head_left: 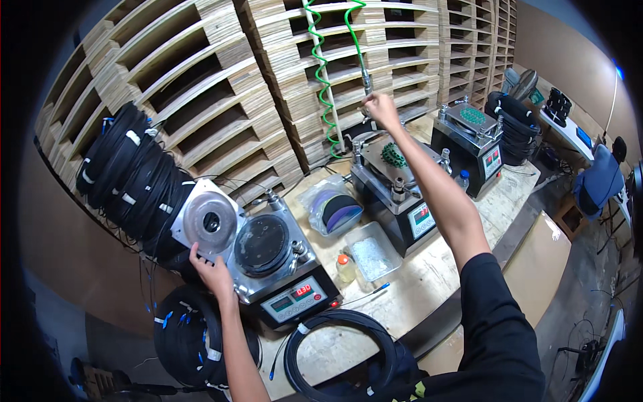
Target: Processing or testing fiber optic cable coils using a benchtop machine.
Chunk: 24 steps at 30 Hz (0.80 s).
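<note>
My right hand reaches far up over the bench, closed around an air blow gun that hangs on a green coiled hose. At the left, my left hand pinches the near edge of a tilted square plate with a round grey disc on its face. This plate leans beside a polishing machine, whose dark round platen is uncovered. A second polishing machine, under my right forearm, bears a fixture with green connectors.
A third polishing machine stands at the right. Between machines lie a tub of clear bits, an orange-capped bottle and bagged coloured discs. Black cable coils stack at left; another coil lies in front. Wooden pallets rise behind.
</note>
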Available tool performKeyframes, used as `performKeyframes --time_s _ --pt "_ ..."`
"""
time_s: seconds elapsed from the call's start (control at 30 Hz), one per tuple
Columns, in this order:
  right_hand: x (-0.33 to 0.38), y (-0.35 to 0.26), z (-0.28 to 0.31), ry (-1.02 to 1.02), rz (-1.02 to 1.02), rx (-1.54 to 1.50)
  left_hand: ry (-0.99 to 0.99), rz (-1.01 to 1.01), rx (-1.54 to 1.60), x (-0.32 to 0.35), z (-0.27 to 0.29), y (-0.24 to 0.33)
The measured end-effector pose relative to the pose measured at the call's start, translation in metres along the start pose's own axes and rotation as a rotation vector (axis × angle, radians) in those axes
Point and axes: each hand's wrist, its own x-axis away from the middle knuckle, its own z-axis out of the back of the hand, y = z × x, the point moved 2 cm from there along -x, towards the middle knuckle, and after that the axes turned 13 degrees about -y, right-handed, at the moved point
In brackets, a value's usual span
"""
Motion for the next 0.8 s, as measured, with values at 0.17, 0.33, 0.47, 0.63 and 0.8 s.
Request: performKeyframes --time_s 0.17,0.33,0.47,0.63,0.8 --pt "-0.052 0.082 0.004 -0.204 -0.062 0.287 0.024 0.062 -0.031 0.007 0.0 0.018" --pt "-0.072 0.103 0.005 -0.189 -0.166 0.147 -0.008 0.078 -0.036 0.009 -0.006 0.02" --pt "-0.036 0.056 -0.016 -0.015 0.004 0.213 0.027 0.084 -0.052 0.01 0.007 0.025" --pt "0.001 0.008 -0.003 0.252 0.204 0.057 0.043 0.058 0.043 0.008 0.002 0.016" --pt "0.05 -0.043 -0.01 -0.316 0.043 -0.305 0.052 -0.02 0.078 0.004 -0.004 0.001"
